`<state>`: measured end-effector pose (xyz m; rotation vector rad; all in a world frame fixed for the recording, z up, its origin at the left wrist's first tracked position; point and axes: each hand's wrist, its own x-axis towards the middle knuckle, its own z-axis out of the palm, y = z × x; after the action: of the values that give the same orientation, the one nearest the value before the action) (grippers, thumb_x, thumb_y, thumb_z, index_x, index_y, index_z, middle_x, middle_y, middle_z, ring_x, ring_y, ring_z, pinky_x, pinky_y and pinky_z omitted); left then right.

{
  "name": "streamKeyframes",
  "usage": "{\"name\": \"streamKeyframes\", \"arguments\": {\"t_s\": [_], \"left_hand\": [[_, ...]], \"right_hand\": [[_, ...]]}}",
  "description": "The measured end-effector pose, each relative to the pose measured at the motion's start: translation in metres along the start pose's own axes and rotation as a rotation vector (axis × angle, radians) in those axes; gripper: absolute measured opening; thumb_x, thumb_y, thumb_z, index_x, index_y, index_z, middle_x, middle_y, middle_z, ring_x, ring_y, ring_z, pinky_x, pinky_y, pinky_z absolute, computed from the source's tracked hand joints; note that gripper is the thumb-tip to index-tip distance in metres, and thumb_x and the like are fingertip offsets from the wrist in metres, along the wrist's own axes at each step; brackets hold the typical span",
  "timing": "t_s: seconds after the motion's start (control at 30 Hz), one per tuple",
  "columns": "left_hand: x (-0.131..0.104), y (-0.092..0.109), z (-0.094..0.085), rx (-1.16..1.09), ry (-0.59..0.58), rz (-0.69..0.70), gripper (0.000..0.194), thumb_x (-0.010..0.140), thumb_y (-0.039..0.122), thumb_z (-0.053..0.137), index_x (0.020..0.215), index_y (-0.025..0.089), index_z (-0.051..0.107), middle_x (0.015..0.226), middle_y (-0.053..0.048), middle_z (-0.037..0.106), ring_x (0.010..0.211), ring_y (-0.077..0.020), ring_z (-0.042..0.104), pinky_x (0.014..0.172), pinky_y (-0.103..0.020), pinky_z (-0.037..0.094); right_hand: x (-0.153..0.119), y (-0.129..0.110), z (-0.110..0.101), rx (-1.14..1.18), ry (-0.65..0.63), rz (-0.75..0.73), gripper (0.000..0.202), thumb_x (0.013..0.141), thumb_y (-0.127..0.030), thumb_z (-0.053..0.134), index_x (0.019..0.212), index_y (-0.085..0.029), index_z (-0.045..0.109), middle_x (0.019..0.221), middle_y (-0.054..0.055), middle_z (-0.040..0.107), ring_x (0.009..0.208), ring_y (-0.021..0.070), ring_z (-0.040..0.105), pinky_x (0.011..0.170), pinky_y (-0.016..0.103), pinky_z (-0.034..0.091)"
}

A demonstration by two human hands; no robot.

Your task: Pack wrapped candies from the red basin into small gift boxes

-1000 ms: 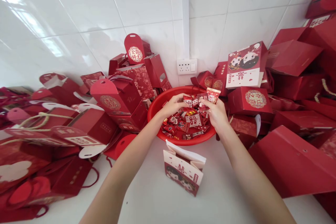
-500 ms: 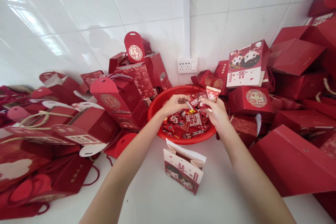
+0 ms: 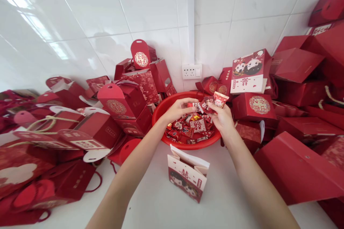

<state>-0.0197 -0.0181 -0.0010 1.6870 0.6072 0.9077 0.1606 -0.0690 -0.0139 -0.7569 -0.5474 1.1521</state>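
Over a red plastic basin (image 3: 159, 118) full of wrapped candies (image 3: 198, 125), both my hands are close together. My right hand (image 3: 222, 116) is closed on several wrapped candies (image 3: 220, 99), one with a pale frilled edge sticking up above the fingers. My left hand (image 3: 180, 110) pinches a red-and-white wrapped candy (image 3: 197, 107) just left of them, its end close to the right hand's fingers. In front of the basin a small white-and-red paper gift box (image 3: 186, 175) stands upright on the white table, its top open. Its inside is mostly hidden.
Red gift boxes (image 3: 118, 100) are piled on the left, some with rope handles. More boxes (image 3: 254, 109) are heaped on the right, close to my right forearm. Behind the basin, a socket panel (image 3: 191, 71) is fixed to the tiled wall.
My left hand has moved slightly right and now holds a candy beside those in my right hand. The view has tilted up a little. The paper gift box has stayed in place.
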Motion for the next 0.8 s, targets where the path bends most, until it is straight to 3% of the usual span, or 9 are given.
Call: {"name": "streamKeyframes", "arguments": {"t_s": [0.23,0.4,0.5,0.57,0.63,0.73,0.8], "left_hand": [[-0.031,0.008,0.009,-0.037,0.171,0.09,0.059,0.07,0.042,0.087,0.119,0.016,0.067,0.109,-0.009,0.073,0.088,-0.0209,0.071,0.086,-0.037,0.061],[-0.059,0.025,0.012,0.008,0.177,0.079,0.064,0.079,0.044,0.08,0.135,0.021,0.058,0.11,-0.009,0.071,0.097,-0.0228,0.071,0.09,-0.038,0.059],[-0.076,0.04,0.009,0.132,0.183,0.105,0.046,0.082,0.043,0.077,0.122,0.021,0.066,0.121,-0.011,0.068,0.106,-0.0241,0.068,0.094,-0.036,0.056],[-0.09,0.05,0.005,0.205,0.121,0.133,0.025,0.085,0.04,0.075,0.098,0.019,0.074,0.123,-0.012,0.067,0.112,-0.026,0.066,0.098,-0.037,0.054],[-0.105,0.061,0.002,0.255,-0.021,0.148,0.021,0.086,0.039,0.075,0.081,0.019,0.076,0.126,-0.012,0.065,0.115,-0.0276,0.064,0.103,-0.04,0.052],[-0.125,0.074,0.002,0.334,-0.173,0.135,0.016,0.086,0.036,0.074,0.083,0.022,0.081,0.134,-0.01,0.062,0.118,-0.0278,0.063,0.104,-0.04,0.051],[-0.133,0.077,0.004,0.387,-0.239,0.124,0.015,0.088,0.034,0.073,0.089,0.022,0.082,0.128,-0.011,0.065,0.115,-0.026,0.064,0.101,-0.037,0.052]], "right_hand": [[-0.016,-0.01,0.015,0.012,-0.099,0.016,0.034,0.046,-0.016,0.089,0.074,-0.02,0.07,0.074,-0.001,0.075,0.067,0.0163,0.069,0.06,0.029,0.059],[-0.032,-0.02,0.024,-0.034,-0.177,-0.061,0.033,0.048,-0.021,0.09,0.075,-0.018,0.071,0.076,0.001,0.076,0.071,0.0182,0.07,0.068,0.033,0.06],[-0.04,-0.029,0.023,-0.119,-0.184,-0.189,0.032,0.052,-0.023,0.09,0.078,-0.019,0.072,0.079,0.001,0.076,0.075,0.0191,0.07,0.076,0.036,0.059],[-0.044,-0.036,0.02,-0.18,-0.189,-0.283,0.031,0.056,-0.023,0.089,0.082,-0.02,0.073,0.083,0.001,0.077,0.078,0.0193,0.07,0.079,0.037,0.058],[-0.048,-0.042,0.017,-0.232,-0.211,-0.344,0.031,0.06,-0.024,0.088,0.087,-0.021,0.074,0.087,0.001,0.077,0.081,0.0199,0.07,0.083,0.038,0.058],[-0.054,-0.05,0.015,-0.305,-0.254,-0.379,0.031,0.065,-0.026,0.088,0.092,-0.021,0.074,0.092,0.003,0.077,0.087,0.0216,0.071,0.088,0.041,0.057],[-0.059,-0.054,0.016,-0.336,-0.27,-0.382,0.032,0.066,-0.027,0.088,0.092,-0.021,0.073,0.093,0.004,0.076,0.088,0.0227,0.072,0.09,0.043,0.057]]}}
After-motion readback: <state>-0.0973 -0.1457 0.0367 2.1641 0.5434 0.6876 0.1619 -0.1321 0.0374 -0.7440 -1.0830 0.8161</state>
